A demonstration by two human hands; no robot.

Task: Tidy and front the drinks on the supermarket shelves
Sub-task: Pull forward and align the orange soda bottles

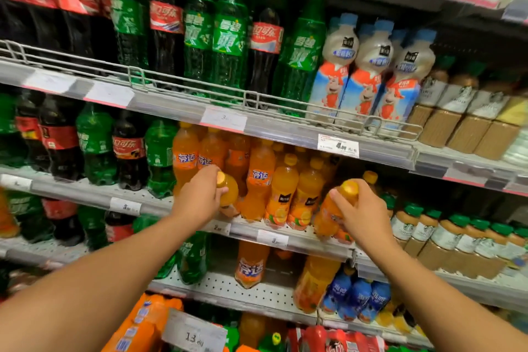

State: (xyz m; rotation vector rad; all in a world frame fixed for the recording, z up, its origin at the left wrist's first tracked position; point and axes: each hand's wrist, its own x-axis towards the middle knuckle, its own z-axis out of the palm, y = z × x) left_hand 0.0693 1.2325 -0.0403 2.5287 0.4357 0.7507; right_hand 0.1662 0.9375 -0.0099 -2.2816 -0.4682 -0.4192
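Two hands gripped orange drink bottles at the front edge of the middle shelf (300, 240): the left hand (197, 200) curled round one bottle (228, 190), the right hand (361, 216) round another bottle (333, 208), right of the orange row (274, 188).

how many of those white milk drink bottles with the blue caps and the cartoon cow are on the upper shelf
3 at the front: left white plastic cow-label bottle, middle one, right one, side by side behind the wire shelf rail. More blue caps show behind them, so further bottles are probably hidden.
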